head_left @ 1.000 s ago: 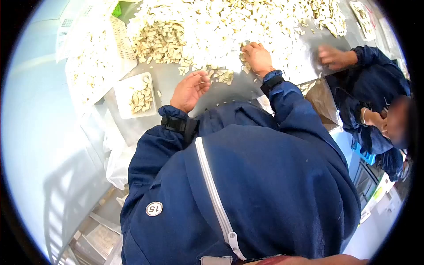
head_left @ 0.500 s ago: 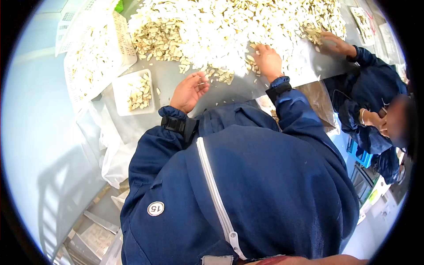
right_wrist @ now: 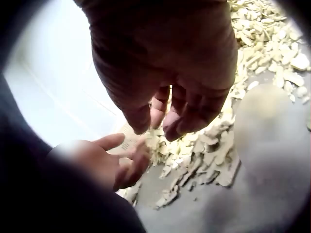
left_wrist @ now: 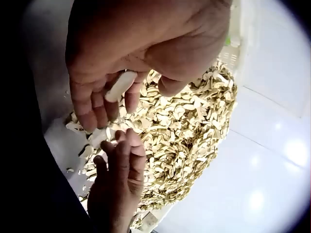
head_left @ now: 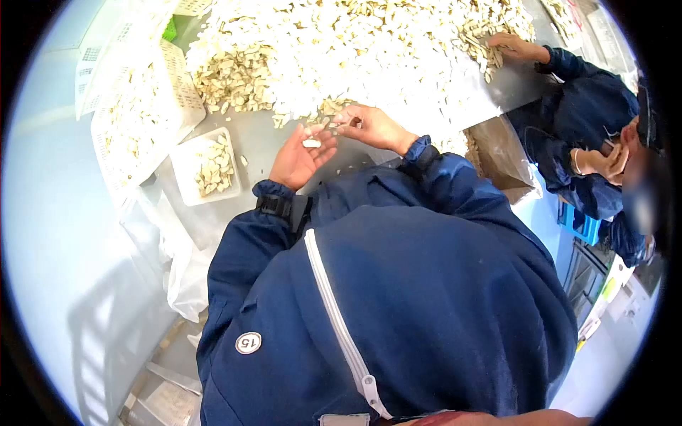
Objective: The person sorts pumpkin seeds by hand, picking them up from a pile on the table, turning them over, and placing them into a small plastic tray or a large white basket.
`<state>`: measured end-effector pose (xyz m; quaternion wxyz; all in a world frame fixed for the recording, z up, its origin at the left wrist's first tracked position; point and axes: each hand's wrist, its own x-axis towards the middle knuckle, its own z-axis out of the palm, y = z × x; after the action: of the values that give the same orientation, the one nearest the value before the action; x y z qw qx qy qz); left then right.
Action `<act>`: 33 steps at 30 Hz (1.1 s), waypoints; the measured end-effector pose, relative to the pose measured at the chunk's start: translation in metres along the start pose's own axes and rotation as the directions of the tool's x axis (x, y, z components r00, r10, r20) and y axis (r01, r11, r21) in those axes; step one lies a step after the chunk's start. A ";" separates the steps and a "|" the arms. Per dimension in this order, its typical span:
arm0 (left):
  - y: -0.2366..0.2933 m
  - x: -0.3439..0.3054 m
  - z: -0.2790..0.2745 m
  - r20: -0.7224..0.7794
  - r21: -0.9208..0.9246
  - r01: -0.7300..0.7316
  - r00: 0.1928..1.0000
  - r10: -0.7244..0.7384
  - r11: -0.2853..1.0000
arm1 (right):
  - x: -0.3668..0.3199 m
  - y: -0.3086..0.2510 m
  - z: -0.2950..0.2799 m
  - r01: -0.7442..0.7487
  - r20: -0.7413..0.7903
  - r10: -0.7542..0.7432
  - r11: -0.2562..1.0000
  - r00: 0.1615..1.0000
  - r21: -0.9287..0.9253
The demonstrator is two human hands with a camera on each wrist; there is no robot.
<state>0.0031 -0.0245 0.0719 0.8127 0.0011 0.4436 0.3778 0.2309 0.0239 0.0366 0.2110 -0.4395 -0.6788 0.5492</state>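
Note:
In the head view the left hand (head_left: 297, 162) is held palm up above the metal table, its fingers slightly bent. A pale slice (left_wrist: 120, 86) lies across those fingers in the left wrist view. Close beside the left fingertips is the right hand (head_left: 380, 129), back upward. Its thumb and bent fingers stand apart in the right wrist view, with no slice visible between them. Both hands are at the near edge of a broad pile of pale slices (head_left: 355, 50).
Left of the hands stands a small white tray (head_left: 183, 179) with slices, beside a perforated white basket (head_left: 180, 79). White plastic (head_left: 186, 280) hangs below. Another person's hand (head_left: 517, 47) touches the pile at right, above a brown bag (head_left: 501, 153).
The right hand has moved left from the pile to the left fingertips. A slice now shows on the left fingers. The other person's hand has reached further into the pile.

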 end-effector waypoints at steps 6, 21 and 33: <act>-0.003 0.012 -0.051 0.083 0.068 -0.036 0.996 0.030 0.997 | -0.043 0.088 -0.025 -0.168 -0.028 0.166 0.974 0.986 -0.150; 0.006 0.001 -0.033 -0.053 0.086 -0.055 0.997 0.060 0.995 | -0.022 0.055 -0.007 0.232 0.060 -0.267 0.680 0.962 -0.696; 0.004 -0.003 -0.042 -0.076 0.020 -0.037 0.996 0.038 0.999 | -0.106 0.087 -0.079 0.068 -0.064 -0.179 0.645 0.982 -0.761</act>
<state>-0.0308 -0.0374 0.0500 0.7880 0.0025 0.4776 0.3887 0.3791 -0.0188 0.0011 0.0910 -0.4755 -0.8581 0.1708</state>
